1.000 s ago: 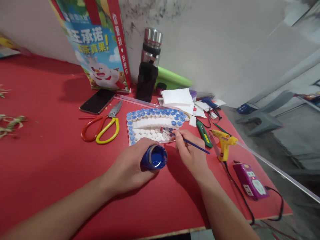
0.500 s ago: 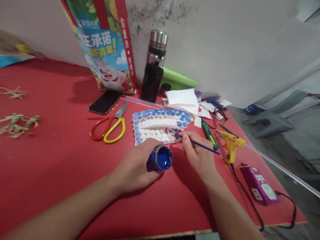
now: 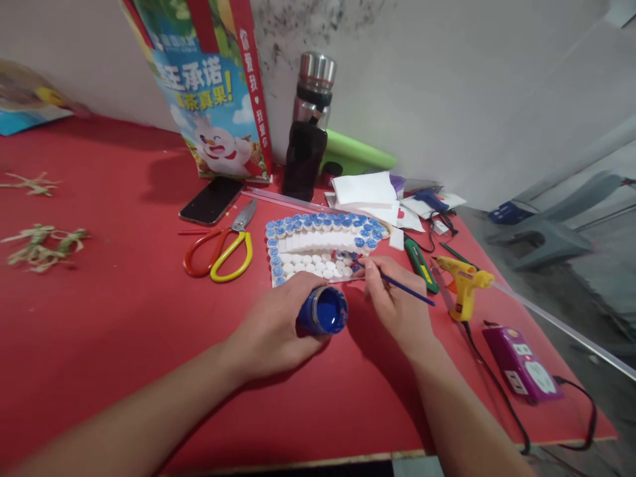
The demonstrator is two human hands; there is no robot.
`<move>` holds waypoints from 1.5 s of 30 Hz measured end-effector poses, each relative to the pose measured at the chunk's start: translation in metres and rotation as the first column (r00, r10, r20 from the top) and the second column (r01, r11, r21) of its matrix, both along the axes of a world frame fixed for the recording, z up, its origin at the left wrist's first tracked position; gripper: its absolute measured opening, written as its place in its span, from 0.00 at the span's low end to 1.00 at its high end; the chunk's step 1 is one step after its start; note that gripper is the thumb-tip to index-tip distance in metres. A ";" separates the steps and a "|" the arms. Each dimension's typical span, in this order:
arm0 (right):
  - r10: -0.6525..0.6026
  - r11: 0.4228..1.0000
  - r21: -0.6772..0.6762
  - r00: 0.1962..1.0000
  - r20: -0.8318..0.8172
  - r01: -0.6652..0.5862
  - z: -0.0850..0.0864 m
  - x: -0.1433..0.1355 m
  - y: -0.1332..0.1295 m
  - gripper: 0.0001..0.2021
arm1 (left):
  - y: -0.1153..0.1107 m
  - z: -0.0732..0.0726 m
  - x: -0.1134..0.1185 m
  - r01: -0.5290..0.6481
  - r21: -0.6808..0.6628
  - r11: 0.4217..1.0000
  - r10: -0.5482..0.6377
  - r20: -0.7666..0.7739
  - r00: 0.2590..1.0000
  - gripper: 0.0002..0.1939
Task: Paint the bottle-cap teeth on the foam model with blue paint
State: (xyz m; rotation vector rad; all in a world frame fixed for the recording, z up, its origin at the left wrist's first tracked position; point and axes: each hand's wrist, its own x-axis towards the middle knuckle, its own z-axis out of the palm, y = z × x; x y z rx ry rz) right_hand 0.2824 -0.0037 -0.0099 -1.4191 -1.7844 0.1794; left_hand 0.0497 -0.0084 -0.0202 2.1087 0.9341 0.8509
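My left hand (image 3: 281,324) is wrapped round an open jar of blue paint (image 3: 330,311), tilted with its mouth facing me. A thin blue paintbrush (image 3: 407,289) is pinched in my right hand (image 3: 397,298), its tip at the right end of a craft piece (image 3: 311,243). White round discs fill the lower part of that piece, a white ribbed band crosses it, and blue-painted discs run along its top, left and right edges. The brush tip itself is hard to make out among the discs.
Red-and-yellow scissors (image 3: 231,255) and a phone (image 3: 211,201) lie left of the piece. Behind stand a bag (image 3: 213,99) and a bottle (image 3: 308,132), beside white papers (image 3: 365,190). To the right are a green cutter (image 3: 421,265), yellow glue gun (image 3: 464,285) and purple power box (image 3: 521,364).
The whole view has shifted slightly. Both hands keep their holds on the jar and the brush, and the brush has moved only a little at the piece's right end.
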 end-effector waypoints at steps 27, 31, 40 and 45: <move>0.037 0.999 -0.001 0.999 0.033 -0.037 -0.002 0.002 -0.001 0.11 | 0.000 0.001 0.000 0.000 0.033 0.999 0.000 -0.002 1.000 0.26; 0.055 0.998 0.024 0.996 0.071 -0.057 -0.003 0.003 0.001 0.11 | 0.001 0.003 0.000 0.002 0.024 1.000 -0.002 -0.010 1.000 0.25; -0.056 0.998 0.036 0.998 -0.029 0.057 0.008 0.002 -0.008 0.12 | 0.000 0.003 -0.001 -0.017 0.017 1.000 0.018 -0.011 1.000 0.26; -0.124 0.992 -0.001 0.943 -0.308 0.130 0.019 0.006 -0.011 0.15 | 0.000 0.003 -0.001 -0.045 -0.005 0.999 0.045 -0.012 0.999 0.25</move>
